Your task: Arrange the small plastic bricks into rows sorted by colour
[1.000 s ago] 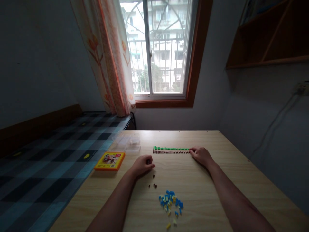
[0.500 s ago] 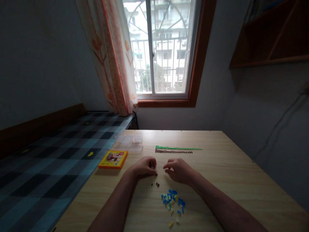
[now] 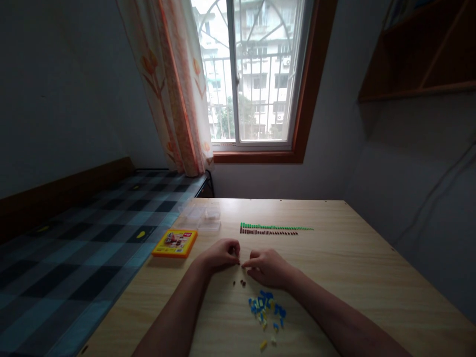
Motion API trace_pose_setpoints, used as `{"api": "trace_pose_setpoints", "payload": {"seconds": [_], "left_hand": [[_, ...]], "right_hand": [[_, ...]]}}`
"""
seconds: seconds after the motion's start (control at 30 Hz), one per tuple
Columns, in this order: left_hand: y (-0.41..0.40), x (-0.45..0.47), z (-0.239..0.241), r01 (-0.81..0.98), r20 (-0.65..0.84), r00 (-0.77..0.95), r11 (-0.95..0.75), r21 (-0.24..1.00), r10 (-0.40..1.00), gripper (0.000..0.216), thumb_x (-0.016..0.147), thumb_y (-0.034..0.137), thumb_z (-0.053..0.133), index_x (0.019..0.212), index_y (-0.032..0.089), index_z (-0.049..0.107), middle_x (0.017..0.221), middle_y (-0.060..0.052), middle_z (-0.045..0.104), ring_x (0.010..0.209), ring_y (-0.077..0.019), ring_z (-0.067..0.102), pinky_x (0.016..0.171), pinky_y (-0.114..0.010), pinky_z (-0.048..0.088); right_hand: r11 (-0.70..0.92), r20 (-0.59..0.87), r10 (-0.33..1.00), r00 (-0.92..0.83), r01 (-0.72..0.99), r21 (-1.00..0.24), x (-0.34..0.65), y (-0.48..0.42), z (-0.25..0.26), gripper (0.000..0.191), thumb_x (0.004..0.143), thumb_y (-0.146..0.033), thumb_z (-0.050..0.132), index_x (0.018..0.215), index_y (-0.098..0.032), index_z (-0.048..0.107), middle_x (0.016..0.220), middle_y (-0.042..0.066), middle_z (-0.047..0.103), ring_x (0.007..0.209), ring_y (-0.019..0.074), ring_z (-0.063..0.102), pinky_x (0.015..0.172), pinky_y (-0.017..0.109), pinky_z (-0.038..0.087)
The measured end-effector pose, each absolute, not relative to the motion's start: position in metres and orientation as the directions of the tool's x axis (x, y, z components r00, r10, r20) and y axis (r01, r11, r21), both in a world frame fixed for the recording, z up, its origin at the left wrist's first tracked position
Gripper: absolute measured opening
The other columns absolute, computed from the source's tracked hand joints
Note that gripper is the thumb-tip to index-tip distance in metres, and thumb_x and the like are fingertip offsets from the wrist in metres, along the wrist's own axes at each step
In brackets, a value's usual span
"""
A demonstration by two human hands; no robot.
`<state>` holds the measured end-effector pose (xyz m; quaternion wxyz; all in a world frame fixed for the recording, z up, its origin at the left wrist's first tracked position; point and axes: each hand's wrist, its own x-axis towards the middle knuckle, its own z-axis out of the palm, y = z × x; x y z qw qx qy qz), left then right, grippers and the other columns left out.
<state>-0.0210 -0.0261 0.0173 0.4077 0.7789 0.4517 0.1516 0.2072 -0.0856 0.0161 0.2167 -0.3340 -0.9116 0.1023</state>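
Note:
My left hand (image 3: pixel 226 255) is closed in a pinch near the middle of the table, with a small dark brown toy brick (image 3: pixel 239 263) at its thumb and fingertips. Facing it, my right hand (image 3: pixel 268 267) has its index finger stretched towards that brick, the thumb a little apart below. Whether a tiny piece lies under the right fingertip is too small to tell. Just in front of the hands lie several loose brown bricks (image 3: pixel 243 283). Closer to me is a scattered pile of blue and yellow bricks (image 3: pixel 265 305).
Beyond my hands run a row of green bricks (image 3: pixel 260 226) and a row of brown bricks (image 3: pixel 264 232). An orange-yellow box (image 3: pixel 174 243) stands at the table's left edge, with clear plastic trays (image 3: pixel 208 225) behind it. A checked bed (image 3: pixel 111 233) adjoins the left side.
My right hand has moved left and its index finger has come close to my left fingertips. My left hand stays almost in place, and the view has shifted slightly.

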Motion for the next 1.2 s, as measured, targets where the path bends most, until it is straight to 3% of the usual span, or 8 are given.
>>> {"api": "trace_pose_setpoints", "payload": {"seconds": [0.2, 0.43, 0.67, 0.87, 1.2], "left_hand": [[-0.026, -0.021, 0.020, 0.569, -0.105, 0.539, -0.270, 0.777, 0.835, 0.013, 0.065, 0.021, 0.061, 0.076, 0.014, 0.063, 0.072, 0.001, 0.062, 0.068, -0.0121, 0.052, 0.058, -0.021, 0.037], [-0.027, -0.021, 0.024, 0.617, -0.136, 0.524, -0.266, 0.741, 0.841, 0.025, 0.064, 0.028, 0.067, 0.084, 0.014, 0.069, 0.073, 0.000, 0.061, 0.067, -0.0122, 0.051, 0.058, -0.021, 0.038], [-0.027, -0.020, 0.025, 0.652, -0.038, 0.573, -0.428, 0.626, 0.818, 0.021, 0.063, 0.022, 0.062, 0.079, 0.016, 0.074, 0.081, -0.002, 0.063, 0.071, -0.0135, 0.055, 0.061, -0.021, 0.040], [-0.027, -0.020, 0.025, 0.646, -0.037, 0.587, -0.440, 0.624, 0.809, 0.016, 0.066, 0.024, 0.063, 0.075, 0.016, 0.073, 0.083, -0.003, 0.064, 0.073, -0.0145, 0.058, 0.066, -0.022, 0.043], [-0.028, -0.015, 0.021, 0.650, 0.078, 0.480, -0.414, 0.637, 0.874, 0.014, 0.068, 0.019, 0.060, 0.075, 0.015, 0.072, 0.079, -0.004, 0.065, 0.072, -0.0147, 0.058, 0.065, -0.023, 0.043]], "right_hand": [[0.747, 0.337, 0.663, -0.668, 0.567, -0.346, 0.210, -0.080, 0.007, 0.016, 0.083, -0.023, 0.059, 0.086, -0.025, 0.074, 0.087, 0.001, 0.070, 0.074, 0.0144, 0.063, 0.070, 0.024, 0.042], [0.690, 0.304, 0.723, -0.621, 0.624, -0.367, 0.216, -0.076, 0.007, 0.012, 0.083, -0.026, 0.063, 0.087, -0.024, 0.074, 0.084, 0.001, 0.071, 0.069, 0.0135, 0.063, 0.065, 0.023, 0.041], [0.706, 0.315, 0.708, -0.632, 0.626, -0.331, 0.216, -0.073, 0.002, 0.016, 0.087, -0.029, 0.060, 0.086, -0.024, 0.075, 0.081, 0.002, 0.071, 0.067, 0.0132, 0.062, 0.064, 0.023, 0.040], [0.725, 0.332, 0.689, -0.644, 0.608, -0.323, 0.222, -0.072, 0.003, 0.016, 0.086, -0.026, 0.059, 0.087, -0.024, 0.075, 0.083, 0.002, 0.071, 0.067, 0.0128, 0.062, 0.065, 0.022, 0.041], [0.554, 0.429, 0.815, -0.389, 0.740, -0.381, 0.300, -0.022, 0.009, 0.019, 0.088, -0.027, 0.057, 0.081, -0.022, 0.074, 0.078, 0.002, 0.070, 0.064, 0.0124, 0.060, 0.062, 0.022, 0.041]]}}
